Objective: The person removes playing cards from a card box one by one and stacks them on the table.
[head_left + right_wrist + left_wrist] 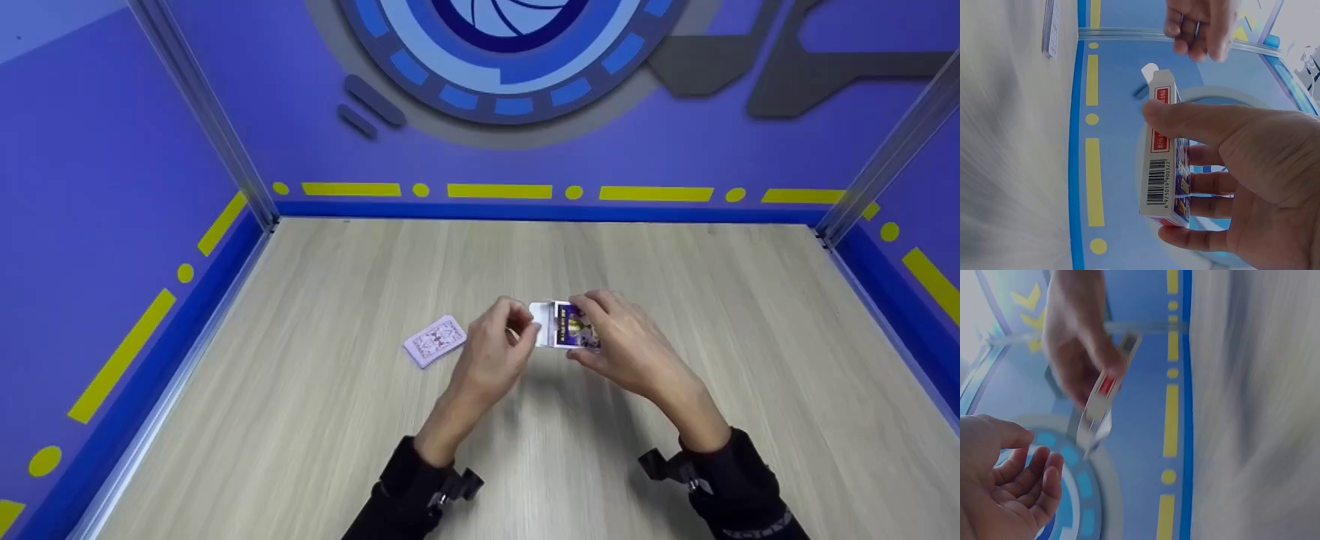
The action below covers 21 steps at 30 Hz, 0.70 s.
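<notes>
My right hand [634, 349] holds a small card box [576, 326] above the table, thumb on one narrow side and fingers on the other. The box has a dark purple printed face; in the right wrist view its side [1157, 180] shows a barcode and a red label. Its white end flap stands open toward my left hand [489, 352]. That hand is beside the flap with loosely curled fingers, and both wrist views show a gap between it and the box. A deck of playing cards [435, 341] lies on the table left of my left hand, patterned back up.
The wood-grain table [337, 300] is enclosed by blue printed panels [225, 150] at the back and both sides. Metal corner posts [217, 120] stand at the back corners.
</notes>
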Motion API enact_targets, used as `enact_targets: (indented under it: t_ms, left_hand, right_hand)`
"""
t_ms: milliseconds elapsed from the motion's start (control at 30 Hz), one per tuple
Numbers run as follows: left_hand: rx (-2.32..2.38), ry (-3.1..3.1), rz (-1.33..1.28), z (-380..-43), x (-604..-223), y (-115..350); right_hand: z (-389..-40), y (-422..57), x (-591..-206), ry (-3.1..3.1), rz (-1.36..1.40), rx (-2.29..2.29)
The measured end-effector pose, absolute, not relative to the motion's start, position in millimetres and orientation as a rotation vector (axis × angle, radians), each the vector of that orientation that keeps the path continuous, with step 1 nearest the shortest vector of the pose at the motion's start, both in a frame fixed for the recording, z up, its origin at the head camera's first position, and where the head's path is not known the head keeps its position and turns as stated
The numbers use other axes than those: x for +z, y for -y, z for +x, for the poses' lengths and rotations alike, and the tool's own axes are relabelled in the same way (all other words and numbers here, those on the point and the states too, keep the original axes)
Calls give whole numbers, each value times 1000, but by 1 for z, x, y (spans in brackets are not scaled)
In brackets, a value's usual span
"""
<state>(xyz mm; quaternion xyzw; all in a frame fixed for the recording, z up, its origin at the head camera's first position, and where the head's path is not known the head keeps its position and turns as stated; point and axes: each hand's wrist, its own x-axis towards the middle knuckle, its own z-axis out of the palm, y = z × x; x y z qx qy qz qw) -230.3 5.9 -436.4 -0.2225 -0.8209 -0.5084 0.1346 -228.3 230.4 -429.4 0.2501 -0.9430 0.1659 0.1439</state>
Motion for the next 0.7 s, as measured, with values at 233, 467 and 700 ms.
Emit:
enact_targets:
  t_ms: [233,467,700]
  left_hand:
    - [-1467,2416,-614,-232,-452,-15]
    - [-1617,2488,-561,-237,-455,-10]
    - [-1710,2542,-505,-239,-455,-8]
  right_hand:
    - [-224,-220,-430,2694,781,484]
    - [-221,-215,-431,2658,847,462]
    - [-221,-214,-432,2656,864,444]
